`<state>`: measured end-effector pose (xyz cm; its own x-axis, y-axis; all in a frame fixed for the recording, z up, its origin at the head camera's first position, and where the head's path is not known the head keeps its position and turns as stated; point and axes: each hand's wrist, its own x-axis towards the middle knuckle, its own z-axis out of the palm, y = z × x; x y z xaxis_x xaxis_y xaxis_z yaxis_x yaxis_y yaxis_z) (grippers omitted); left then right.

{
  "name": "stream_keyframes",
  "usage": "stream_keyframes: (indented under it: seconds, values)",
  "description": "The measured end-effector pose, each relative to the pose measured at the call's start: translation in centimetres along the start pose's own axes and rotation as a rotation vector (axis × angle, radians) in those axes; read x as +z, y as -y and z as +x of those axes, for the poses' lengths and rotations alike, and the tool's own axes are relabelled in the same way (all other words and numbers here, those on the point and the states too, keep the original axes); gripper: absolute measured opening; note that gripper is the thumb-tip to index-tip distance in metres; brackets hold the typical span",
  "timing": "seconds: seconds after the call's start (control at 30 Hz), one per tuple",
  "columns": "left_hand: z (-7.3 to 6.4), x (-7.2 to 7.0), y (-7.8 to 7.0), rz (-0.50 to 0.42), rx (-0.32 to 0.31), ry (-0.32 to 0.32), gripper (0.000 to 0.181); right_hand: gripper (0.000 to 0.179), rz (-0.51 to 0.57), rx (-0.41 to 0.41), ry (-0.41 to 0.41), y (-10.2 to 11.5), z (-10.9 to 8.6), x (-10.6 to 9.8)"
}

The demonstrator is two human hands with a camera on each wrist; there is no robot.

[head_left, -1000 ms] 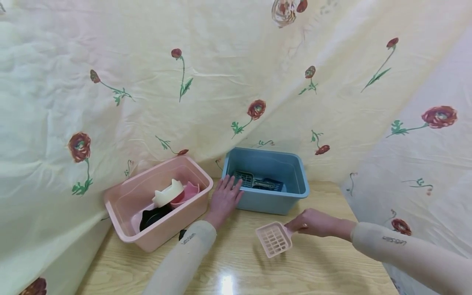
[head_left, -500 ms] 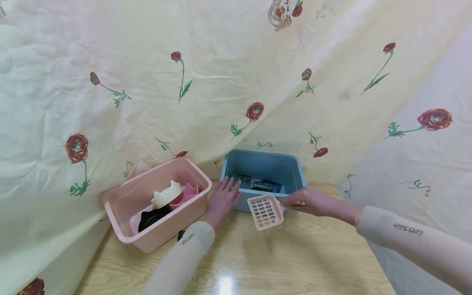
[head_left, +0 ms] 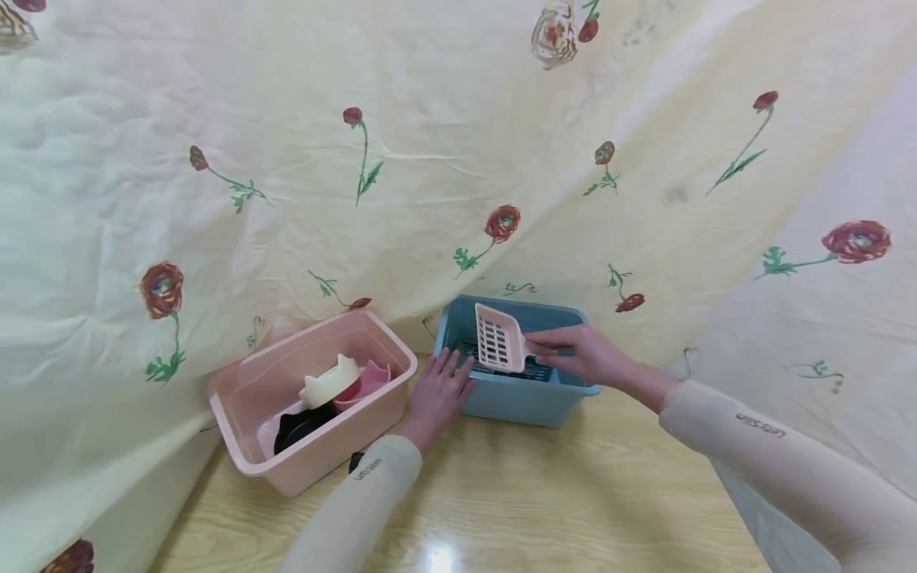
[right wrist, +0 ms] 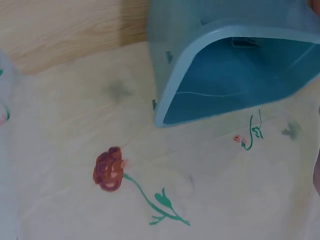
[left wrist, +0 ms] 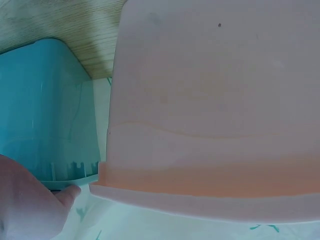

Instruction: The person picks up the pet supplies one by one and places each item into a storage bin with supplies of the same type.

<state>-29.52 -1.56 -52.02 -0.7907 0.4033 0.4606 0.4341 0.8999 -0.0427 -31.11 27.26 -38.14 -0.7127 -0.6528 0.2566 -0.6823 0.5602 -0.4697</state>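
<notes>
In the head view my right hand (head_left: 583, 352) grips the handle of a pink slotted litter scoop (head_left: 499, 341), holding it over the blue bin (head_left: 523, 406). The scoop's blade is tilted up and points left. Dark scoops (head_left: 536, 371) lie inside that bin, partly hidden behind the pink one. My left hand (head_left: 437, 391) rests with fingers extended on the bin's front left rim; in the left wrist view the hand (left wrist: 35, 205) shows beside the blue bin (left wrist: 45, 110). Only a sliver of the right hand shows at the edge of the right wrist view.
Left of the blue bin stands a pink bin (head_left: 337, 438) with a white cat-eared bowl (head_left: 329, 382), a pink bowl (head_left: 368, 382) and a black bowl (head_left: 301, 426). A small black object (head_left: 356, 461) lies by my left sleeve. Flowered cloth (head_left: 322, 231) hangs behind the wooden table (head_left: 501, 501).
My right hand has lifted the pink litter scoop from above the table up and over the blue bin, turning its blade upward. The left hand has stayed on the rim.
</notes>
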Motion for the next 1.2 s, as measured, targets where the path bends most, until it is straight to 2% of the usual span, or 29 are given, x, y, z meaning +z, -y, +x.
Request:
stream_keyframes:
  seconds: [0.13, 0.23, 0.33, 0.47, 0.73, 1.0, 1.2]
  values:
    - [0.0, 0.1, -0.2, 0.033, 0.013, -0.027, 0.045, 0.045, 0.172, 0.113, -0.096, -0.4, 1.1, 0.6]
    - [0.1, 0.0, -0.4, 0.039, 0.013, -0.019, 0.046, 0.048, 0.331, 0.198, -0.148, -0.7, 1.9, 1.0]
    - [0.1, -0.3, -0.5, 0.036, 0.013, 0.006, 0.046, 0.051, 0.433, 0.266, -0.194, -1.2, 2.6, 1.5]
    - [0.2, -0.5, -0.6, 0.037, 0.011, 0.04, 0.048, 0.053, 0.54, 0.295, -0.233, -2.1, 3.0, 2.2]
    - [0.3, -0.4, -0.4, 0.015, -0.003, 0.057, 0.049, 0.057, 0.74, 0.357, -0.231, -4.4, 3.3, 3.9]
    - [0.2, -0.3, -0.2, 0.009, -0.003, 0.065, 0.049, 0.06, 0.821, 0.416, -0.211, -6.2, 3.5, 5.1]
    - [0.0, -0.2, -0.1, 0.009, -0.007, 0.067, 0.048, 0.067, 0.76, 0.46, -0.174, -7.5, 3.1, 5.4]
